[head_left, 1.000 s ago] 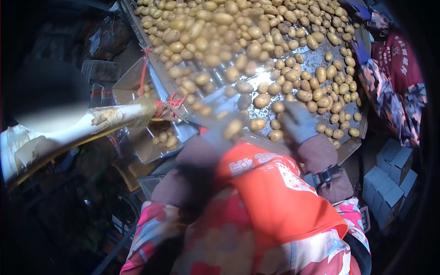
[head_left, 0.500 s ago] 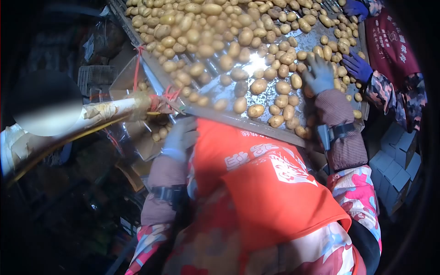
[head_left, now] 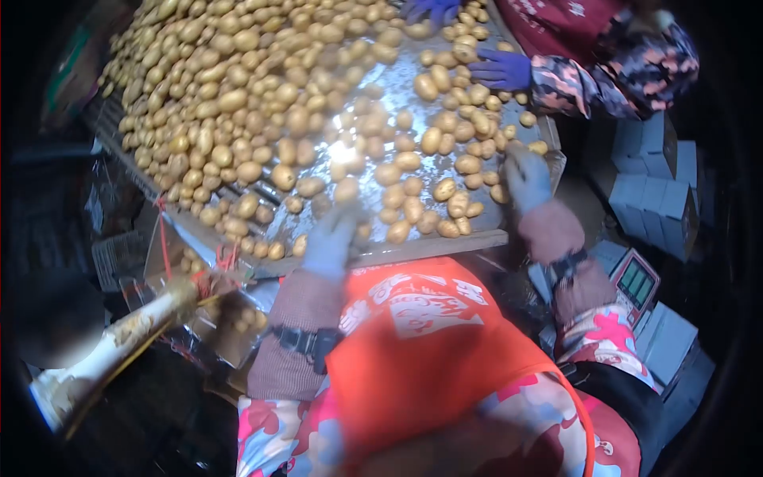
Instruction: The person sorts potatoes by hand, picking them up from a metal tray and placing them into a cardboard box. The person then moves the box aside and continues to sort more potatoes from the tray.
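Note:
Many potatoes (head_left: 233, 100) lie on a metal sorting table (head_left: 477, 215), thickest toward the left and back. My left hand (head_left: 330, 238), in a light grey glove, is over the near edge of the table beside a few potatoes. Motion smears its fingers, and whether it holds a potato cannot be made out. My right hand (head_left: 528, 176), gloved the same way, is at the table's right side next to a loose group of potatoes (head_left: 469, 164). Its fingers look loosely bent and apart, with no potato visible in them.
Across the right corner, a co-worker's purple-gloved hand (head_left: 502, 70) rests by potatoes; another purple glove (head_left: 431, 11) is farther back. White boxes (head_left: 653, 203) and a device with a display (head_left: 636, 280) stand at right. A taped pole (head_left: 119, 342) juts in at lower left.
My view has shifted, showing more of the potato pile. My left hand has come up from beside the apron to over the table edge. My right hand has drawn back from the potatoes.

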A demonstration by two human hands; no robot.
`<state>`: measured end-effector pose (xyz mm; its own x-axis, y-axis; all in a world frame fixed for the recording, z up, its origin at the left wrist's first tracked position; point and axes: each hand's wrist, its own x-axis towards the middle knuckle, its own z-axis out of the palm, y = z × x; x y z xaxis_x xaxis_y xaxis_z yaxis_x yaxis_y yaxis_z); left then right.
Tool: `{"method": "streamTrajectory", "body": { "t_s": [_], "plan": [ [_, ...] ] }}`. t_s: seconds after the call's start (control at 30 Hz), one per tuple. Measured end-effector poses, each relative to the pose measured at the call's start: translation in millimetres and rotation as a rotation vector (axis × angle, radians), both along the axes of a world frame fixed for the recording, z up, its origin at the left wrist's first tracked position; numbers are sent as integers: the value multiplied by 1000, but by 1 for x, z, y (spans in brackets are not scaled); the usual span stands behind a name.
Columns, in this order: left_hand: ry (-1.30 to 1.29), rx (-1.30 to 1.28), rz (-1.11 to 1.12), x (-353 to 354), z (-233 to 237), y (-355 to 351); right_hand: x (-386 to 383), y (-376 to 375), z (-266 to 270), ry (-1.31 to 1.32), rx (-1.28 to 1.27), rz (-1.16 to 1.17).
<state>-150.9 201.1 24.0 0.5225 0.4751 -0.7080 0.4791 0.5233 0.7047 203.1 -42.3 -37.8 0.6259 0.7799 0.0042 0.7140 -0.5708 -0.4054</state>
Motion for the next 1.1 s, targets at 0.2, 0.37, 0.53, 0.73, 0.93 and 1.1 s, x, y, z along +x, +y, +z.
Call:
{"method": "streamTrajectory", "body": {
  "t_s": [0.2, 0.37, 0.53, 0.73, 0.93, 1.1],
  "plan": [
    [137, -13, 178, -53, -29, 20, 48, 83, -23, -114, -37, -71],
    [322, -45, 218, -43, -18, 25, -37, 109, -18, -277, 38, 67],
    [185, -122, 248, -58, -35, 26, -21, 74, 7, -46, -94, 113],
    [297, -122, 250, -43, -17, 29, 7, 210, 30, 0, 21, 132],
    [218, -144, 298, -45, -15, 26, -4, 251, 4, -368, -400, 222],
    [-184, -435, 482, -62, -46, 26, -36, 207, 16, 457, 123, -70]
  ]
}}
